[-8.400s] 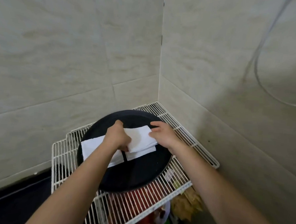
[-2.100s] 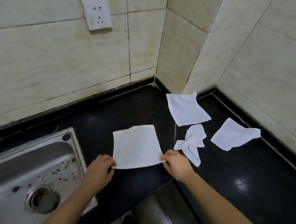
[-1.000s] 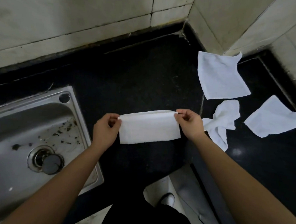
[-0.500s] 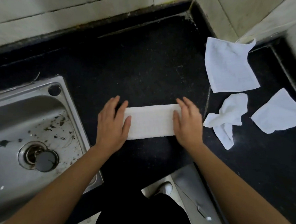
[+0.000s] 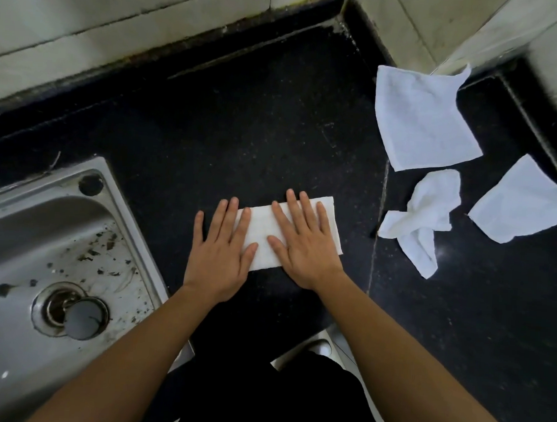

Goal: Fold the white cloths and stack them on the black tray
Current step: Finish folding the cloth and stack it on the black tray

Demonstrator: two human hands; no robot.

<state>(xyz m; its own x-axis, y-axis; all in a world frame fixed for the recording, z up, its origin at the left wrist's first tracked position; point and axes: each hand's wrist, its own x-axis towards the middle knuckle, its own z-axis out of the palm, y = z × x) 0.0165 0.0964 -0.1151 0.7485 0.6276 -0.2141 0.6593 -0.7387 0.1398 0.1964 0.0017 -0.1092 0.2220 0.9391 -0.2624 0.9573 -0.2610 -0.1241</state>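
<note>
Black stone countertop [image 5: 242, 128], seen from above. Nearest, the left hand [image 5: 218, 253] and right hand [image 5: 304, 244] lie flat, fingers straight and spread, pressing a folded white cloth [image 5: 263, 226] onto the counter. They hide much of it; only the strip between them and its right end show. Left: steel sink [image 5: 18, 229], cut off by the frame, holding a drain plug [image 5: 82, 318] and dark specks. Right, farther: a crumpled cloth [image 5: 422, 218], an edge-cropped cloth [image 5: 522, 210], and a flat cloth [image 5: 420, 121] by the tiled wall [image 5: 119, 15].
</note>
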